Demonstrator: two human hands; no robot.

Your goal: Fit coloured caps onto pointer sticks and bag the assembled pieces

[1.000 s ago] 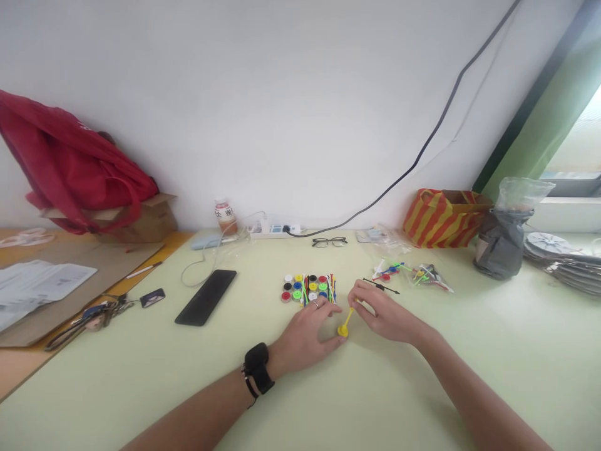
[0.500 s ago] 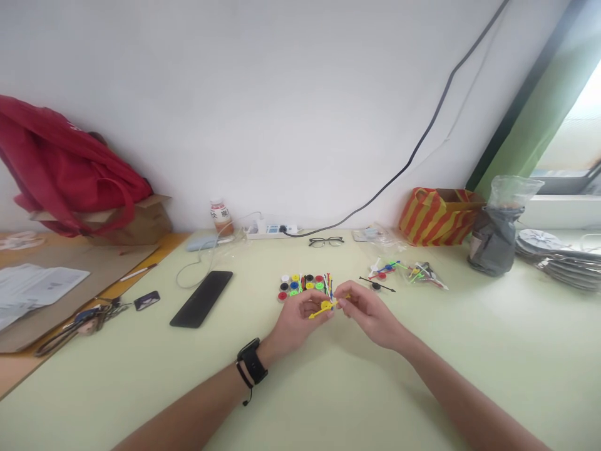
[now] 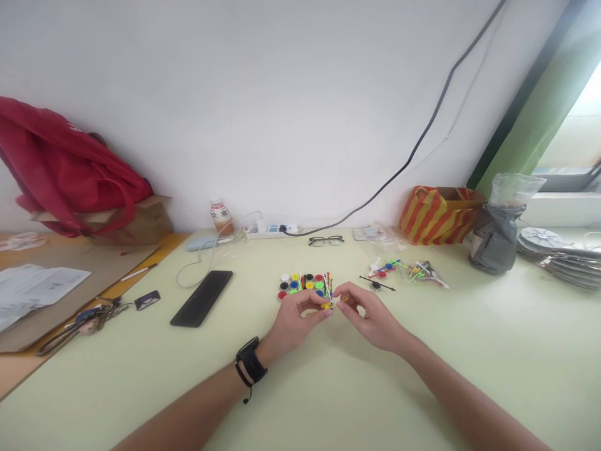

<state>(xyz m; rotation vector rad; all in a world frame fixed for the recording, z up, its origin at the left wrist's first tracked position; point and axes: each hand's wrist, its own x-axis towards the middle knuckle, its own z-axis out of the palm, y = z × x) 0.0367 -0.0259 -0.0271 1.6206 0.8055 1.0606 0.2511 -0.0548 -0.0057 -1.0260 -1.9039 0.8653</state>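
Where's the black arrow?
The black arrow lies on the table, right of centre in the head view, just beyond the right hand, nearer than the coloured arrows.

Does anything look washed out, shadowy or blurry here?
Head view: the window is bright and washed out; head view: a faint shadow lies on the table near the right arm; head view: the yellow piece between left hand and right hand lacks fine detail.
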